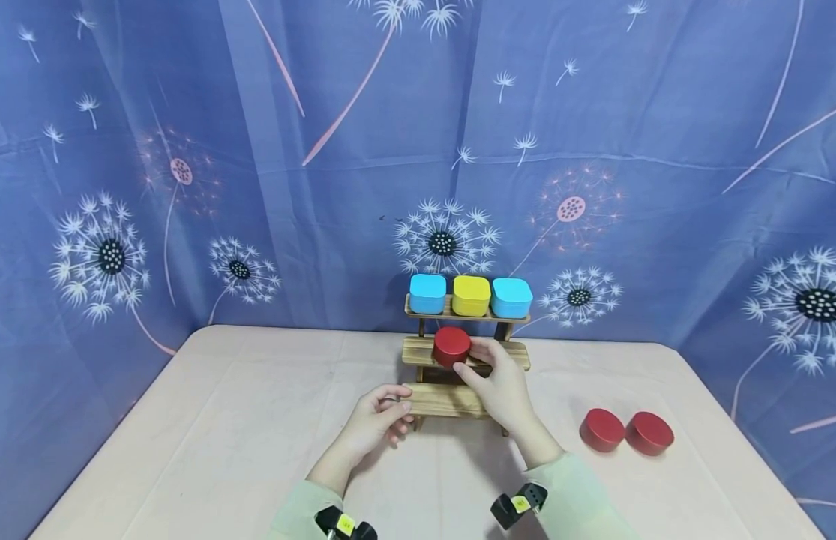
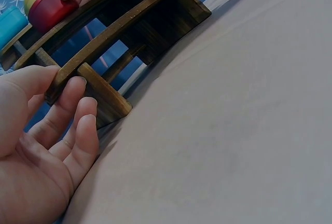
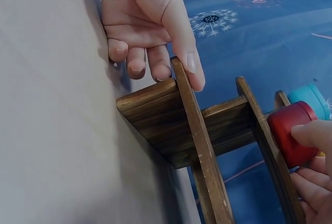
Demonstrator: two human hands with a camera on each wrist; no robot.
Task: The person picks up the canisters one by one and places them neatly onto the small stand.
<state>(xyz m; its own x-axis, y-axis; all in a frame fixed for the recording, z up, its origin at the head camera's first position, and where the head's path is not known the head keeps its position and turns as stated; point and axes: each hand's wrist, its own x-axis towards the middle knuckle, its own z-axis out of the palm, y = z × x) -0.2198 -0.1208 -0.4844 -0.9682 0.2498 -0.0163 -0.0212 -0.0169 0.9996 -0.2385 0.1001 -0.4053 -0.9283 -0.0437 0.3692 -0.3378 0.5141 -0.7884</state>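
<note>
A three-tier wooden stand [image 1: 451,401] stands on the table. My left hand [image 1: 373,421] pinches the left end of its lowest step, thumb above and index finger underneath, as the left wrist view shows with the hand [image 2: 46,125] close up. Over the middle step, left of its centre, is a round red tin [image 1: 451,346]. My right hand [image 1: 501,382] holds this tin from its right side between thumb and fingers. In the right wrist view the red tin [image 3: 291,133] sits right at the step's surface. The top step carries a blue box [image 1: 427,293], a yellow box [image 1: 471,295] and another blue box [image 1: 512,298].
Two more round red tins, a nearer-left one [image 1: 602,430] and a right one [image 1: 650,433], lie side by side on the pale tablecloth [image 1: 242,442] to the right. A blue dandelion-print curtain [image 1: 337,225] hangs close behind the stand and along both sides.
</note>
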